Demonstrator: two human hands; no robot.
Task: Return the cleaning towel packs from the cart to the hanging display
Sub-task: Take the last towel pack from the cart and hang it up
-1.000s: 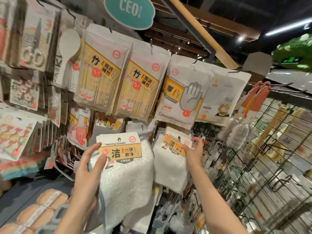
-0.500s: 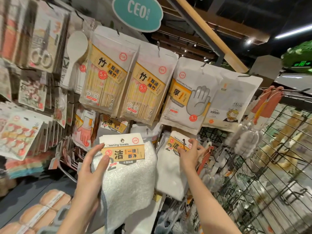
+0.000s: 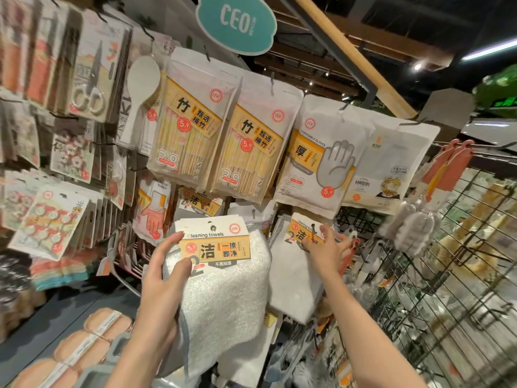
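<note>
A: What's been changed in the last sec, going L to R from the CEO sign (image 3: pixel 236 23)?

B: Below-left of the sign, the held towel pack (image 3: pixel 221 278) has been brought up a bit toward the rack; its header card is now seen just under the chopstick bags (image 3: pixel 193 133). It's not yet hooked. Below-right of the sign, the hanging towel pack (image 3: pixel 296 270) has been shifted slightly, w/ its card now pressed from the front.

A: Meaning for the task?

B: Judged as mid-step: one pack already appears hung on a peg, a 2nd is being readied. No cart is seen in the frame, so what's left can't be counted.

A: Left hand (image 3: pixel 161 281) pose?

B: Raised below-left of the sign, arm angled up from the bottom edge. The held pack is gripped at its left edge: thumb laid across the front of the card, fingers wrapped behind the cloth. Clamped on the pack.

A: Right hand (image 3: pixel 326 249)?

B: Stretched up below-right of the sign, under the glove bag (image 3: pixel 321 161). Fingers are curled onto the hanging pack's card near its hook hole; a pinch seems to be kept there, prob. to seat or steady it. Whether the peg is fully through the hole can't be told.
</note>
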